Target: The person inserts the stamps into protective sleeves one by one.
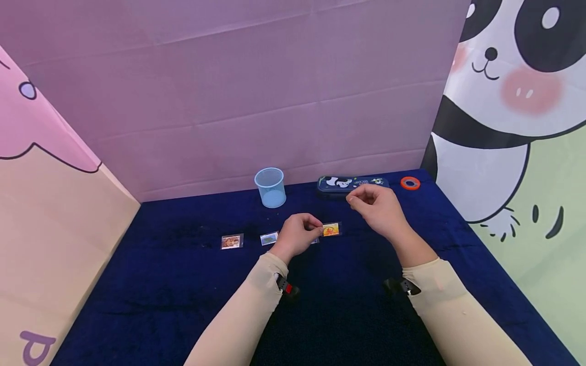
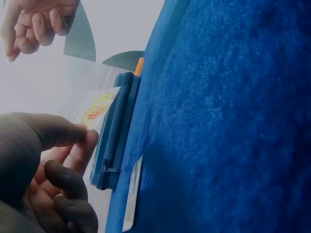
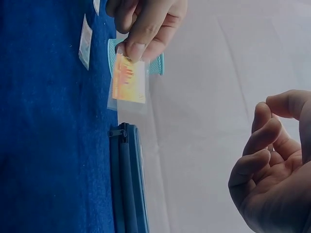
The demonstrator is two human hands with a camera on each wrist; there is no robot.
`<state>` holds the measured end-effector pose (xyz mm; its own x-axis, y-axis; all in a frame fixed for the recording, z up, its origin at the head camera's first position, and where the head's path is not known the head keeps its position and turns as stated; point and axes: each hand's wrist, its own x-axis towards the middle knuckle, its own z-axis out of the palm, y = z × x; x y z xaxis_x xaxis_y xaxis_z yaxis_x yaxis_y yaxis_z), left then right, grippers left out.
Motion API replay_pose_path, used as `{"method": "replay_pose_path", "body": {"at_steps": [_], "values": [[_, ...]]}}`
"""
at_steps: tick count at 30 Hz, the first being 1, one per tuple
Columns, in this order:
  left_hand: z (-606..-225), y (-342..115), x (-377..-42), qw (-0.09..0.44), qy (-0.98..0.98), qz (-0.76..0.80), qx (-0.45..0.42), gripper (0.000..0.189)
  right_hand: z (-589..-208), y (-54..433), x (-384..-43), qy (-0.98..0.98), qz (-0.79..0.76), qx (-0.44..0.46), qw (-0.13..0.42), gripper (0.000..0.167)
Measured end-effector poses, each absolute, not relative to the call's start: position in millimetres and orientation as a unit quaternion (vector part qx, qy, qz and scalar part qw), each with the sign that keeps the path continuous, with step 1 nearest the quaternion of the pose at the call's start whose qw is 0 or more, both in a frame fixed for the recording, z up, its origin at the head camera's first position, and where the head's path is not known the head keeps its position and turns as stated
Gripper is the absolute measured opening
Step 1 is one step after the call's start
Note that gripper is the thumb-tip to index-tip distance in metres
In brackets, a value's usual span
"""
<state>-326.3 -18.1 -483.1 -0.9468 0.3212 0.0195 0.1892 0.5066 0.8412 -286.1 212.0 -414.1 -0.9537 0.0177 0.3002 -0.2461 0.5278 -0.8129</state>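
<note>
Between thumb and forefinger, my left hand (image 1: 297, 234) pinches the edge of a small yellow-orange picture card (image 1: 331, 230) in a clear sleeve. The card (image 3: 130, 80) is raised above the cloth, seen from the right wrist. My right hand (image 1: 380, 209) is lifted to the right of it, in front of the pencil case; its fingers are curled, thumb tip against forefinger, with nothing visible between them. On the cloth left of my left hand lie a brown sleeved card (image 1: 232, 241) and a blue-and-green one (image 1: 268, 238). Another card (image 1: 315, 241) is mostly hidden beneath that hand.
A dark blue zipped pencil case (image 1: 329, 187) with pandas lies at the back, partly behind my right hand. Left of it stands a translucent blue cup (image 1: 270, 188). An orange-red tape roll (image 1: 410, 183) lies at the back right. Printed fabric walls (image 1: 256, 91) border the blue cloth.
</note>
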Motion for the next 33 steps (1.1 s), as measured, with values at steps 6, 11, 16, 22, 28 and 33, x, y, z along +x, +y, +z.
{"method": "replay_pose_path", "body": {"at_steps": [6, 11, 16, 22, 28, 33], "values": [[-484, -10, -326, 0.080, 0.871, 0.469, 0.126, 0.004, -415, 213, -287, -0.866, 0.477, 0.065, 0.132, 0.019], [-486, -3, -326, 0.080, 0.880, 0.453, 0.117, 0.004, -418, 216, -289, -0.873, 0.468, 0.063, 0.124, 0.020], [-487, 1, -327, 0.079, 0.884, 0.446, 0.115, 0.005, -423, 224, -294, -0.883, 0.451, 0.057, 0.116, 0.019], [-489, 6, -330, 0.069, 0.892, 0.432, 0.113, 0.008, -430, 236, -299, -0.895, 0.432, 0.031, 0.103, 0.019], [-491, 12, -333, 0.061, 0.906, 0.405, 0.109, 0.009, -442, 246, -304, -0.901, 0.424, -0.003, 0.095, 0.020], [-490, 14, -332, 0.061, 0.912, 0.393, 0.103, 0.010, -446, 249, -307, -0.900, 0.424, -0.006, 0.097, 0.019]]}}
